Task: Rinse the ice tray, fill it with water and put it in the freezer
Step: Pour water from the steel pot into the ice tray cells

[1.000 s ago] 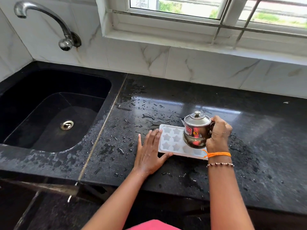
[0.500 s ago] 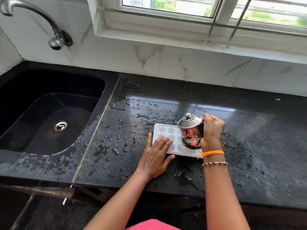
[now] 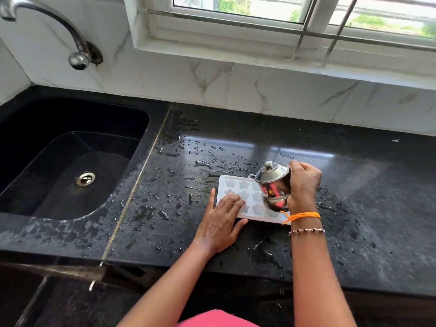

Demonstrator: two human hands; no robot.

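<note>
Filling step: your right hand [image 3: 304, 185] grips the steel pot [image 3: 273, 185], tilted over the star-cell ice tray [image 3: 236, 187] on the wet counter [image 3: 354, 185]. Left hand [image 3: 221, 220] lies flat, steadying it. Next, I'd judge: pour slowly, cell by cell.

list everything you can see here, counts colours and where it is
ice tray: 1, white, star-shaped cells, flat on the counter right of the sink
steel pot: 1, silver, lidded, with a red sticker, tilted over the tray's right part
counter: 1, black stone, wet with droplets round the tray
sink: 1, black, set in the counter at left, metal drain
tap: 1, silver, on the wall above the sink
window: 1, white frame with bars, above the wall tiles
left hand: flat, fingers on the tray's near left corner
right hand: grips the pot's handle; orange thread and bead bracelet on the wrist
</note>
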